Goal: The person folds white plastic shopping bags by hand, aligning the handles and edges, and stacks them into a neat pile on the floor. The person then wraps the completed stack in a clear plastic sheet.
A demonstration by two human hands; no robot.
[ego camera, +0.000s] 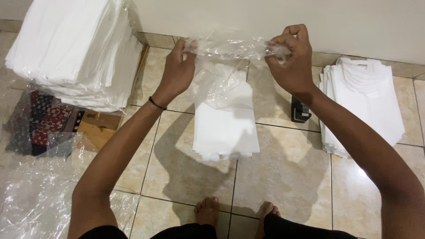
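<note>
clear plastic bag point(230, 48) was stretched between both hands, mouth edge pulled taut at chest height over the tiled floor point(283, 177). left hand point(177, 71) pinched one corner of the film between thumb and fingers; right hand point(292, 57) was clenched on the opposite corner, film bunched in the fist. the rest of the bag hung down, sagging onto a folded white garment point(226, 128) lying flat on the tiles below. judgement: an even pull from both corners would keep the mouth open; the bunching on the right looked likely to twist the film, so a flatter pinch there would serve better. small black tool point(300, 110) sat beside the right wrist. stack of folded white shirts point(367, 102) lay to the right, wrapped white bundle point(75, 53) to the left.
</note>
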